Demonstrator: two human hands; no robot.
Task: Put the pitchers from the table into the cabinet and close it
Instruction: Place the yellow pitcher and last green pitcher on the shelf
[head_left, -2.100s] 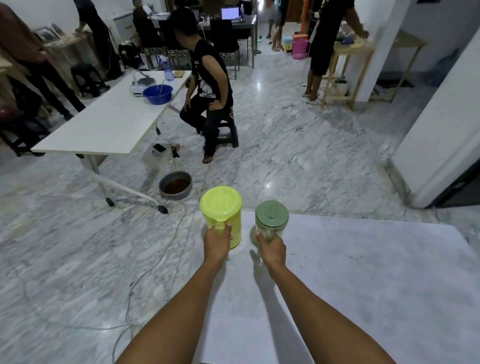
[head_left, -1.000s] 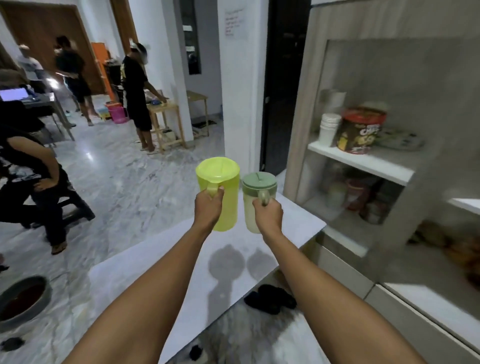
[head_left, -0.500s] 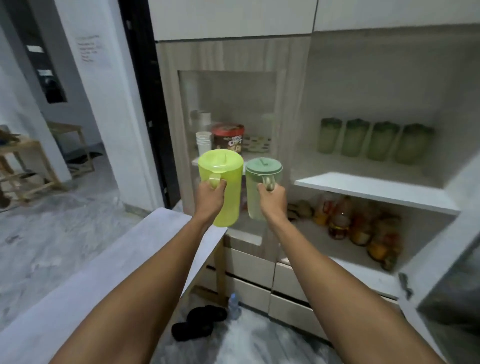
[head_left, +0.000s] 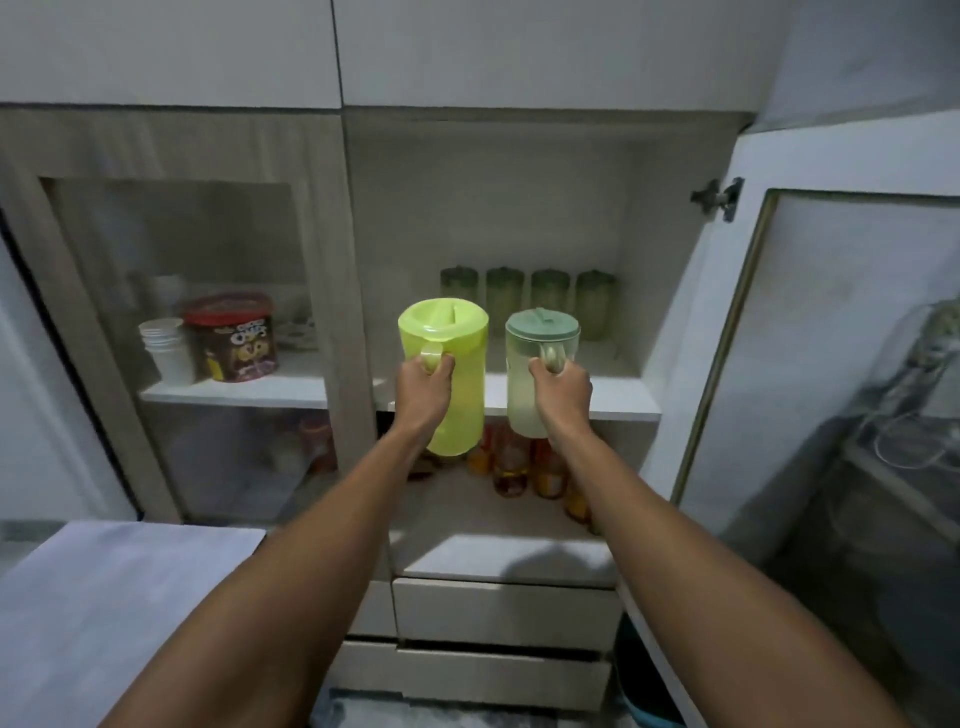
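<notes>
Left hand (head_left: 423, 384): fingers clamped on yellow pitcher (head_left: 447, 374) handle. Right hand (head_left: 561, 389): fingers clamped on green pitcher (head_left: 537, 371). Both upright, side by side; open cabinet shelf (head_left: 613, 402) just beyond the fingers, level with their lower halves.

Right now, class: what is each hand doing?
Left hand: closed around the handle of the yellow-green pitcher.
Right hand: closed around the handle of the pale green pitcher.
</notes>
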